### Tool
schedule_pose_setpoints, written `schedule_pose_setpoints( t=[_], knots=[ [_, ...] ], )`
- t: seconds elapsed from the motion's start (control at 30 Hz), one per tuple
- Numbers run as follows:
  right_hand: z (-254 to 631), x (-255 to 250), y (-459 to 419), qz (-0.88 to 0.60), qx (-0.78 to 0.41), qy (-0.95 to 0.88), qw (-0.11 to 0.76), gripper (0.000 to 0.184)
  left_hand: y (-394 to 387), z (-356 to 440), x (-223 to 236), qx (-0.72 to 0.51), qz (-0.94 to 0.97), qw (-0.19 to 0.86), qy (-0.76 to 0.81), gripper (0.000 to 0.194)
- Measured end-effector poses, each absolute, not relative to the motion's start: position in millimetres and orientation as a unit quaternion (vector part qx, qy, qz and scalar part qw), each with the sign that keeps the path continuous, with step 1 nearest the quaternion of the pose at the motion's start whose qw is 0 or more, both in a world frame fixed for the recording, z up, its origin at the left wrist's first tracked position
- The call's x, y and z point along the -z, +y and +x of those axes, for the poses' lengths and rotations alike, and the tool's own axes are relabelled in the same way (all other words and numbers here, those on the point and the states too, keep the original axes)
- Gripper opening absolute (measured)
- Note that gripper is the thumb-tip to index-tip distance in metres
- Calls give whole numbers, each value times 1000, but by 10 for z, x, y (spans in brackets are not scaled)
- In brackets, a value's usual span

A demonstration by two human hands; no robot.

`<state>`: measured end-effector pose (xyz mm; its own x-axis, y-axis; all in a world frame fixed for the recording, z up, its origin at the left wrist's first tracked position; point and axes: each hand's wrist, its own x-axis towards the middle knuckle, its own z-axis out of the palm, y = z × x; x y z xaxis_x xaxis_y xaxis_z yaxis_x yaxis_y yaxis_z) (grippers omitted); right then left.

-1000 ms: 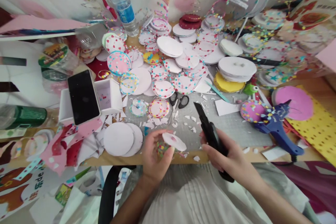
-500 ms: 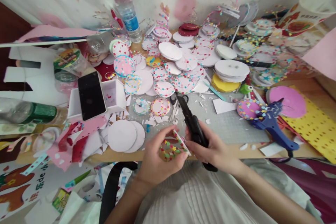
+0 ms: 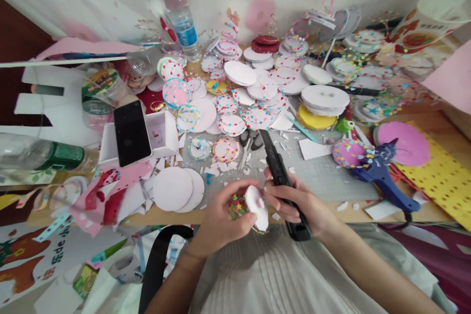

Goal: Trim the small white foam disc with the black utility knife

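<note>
My left hand point(image 3: 224, 221) is closed around a small white disc point(image 3: 256, 206) with a trim of red, yellow and green stars and beads point(image 3: 238, 204) behind it. The disc's plain white face is turned toward the right. In my right hand point(image 3: 298, 201) is a black utility knife point(image 3: 281, 176), its blade end pointing up and away from me. The fingertips of my right hand come close to the disc's right edge; whether they touch it I cannot tell. Both hands are over the table's front edge.
A grey cutting mat point(image 3: 316, 176) carries paper scraps, scissors point(image 3: 252, 142) and two beaded rings. White discs point(image 3: 172, 189) lie to the left, near a phone point(image 3: 132, 132) on a white box. Many decorated discs crowd the back, beside a water bottle point(image 3: 184, 29). A blue glue gun point(image 3: 386, 176) lies right.
The disc in my left hand has turned, so its white face now shows instead of its edge. The knife in my right hand has shifted slightly to the right.
</note>
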<state>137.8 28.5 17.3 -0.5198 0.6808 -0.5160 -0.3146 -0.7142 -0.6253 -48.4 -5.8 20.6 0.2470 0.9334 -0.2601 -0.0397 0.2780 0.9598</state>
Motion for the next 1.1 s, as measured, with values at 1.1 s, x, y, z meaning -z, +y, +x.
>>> schedule_pose_setpoints(
  t=[1.1],
  knots=[
    [1371, 42, 316, -518, -494, -607, 346, 19, 293, -447, -220, -259, 717, 403, 506, 63]
  ],
)
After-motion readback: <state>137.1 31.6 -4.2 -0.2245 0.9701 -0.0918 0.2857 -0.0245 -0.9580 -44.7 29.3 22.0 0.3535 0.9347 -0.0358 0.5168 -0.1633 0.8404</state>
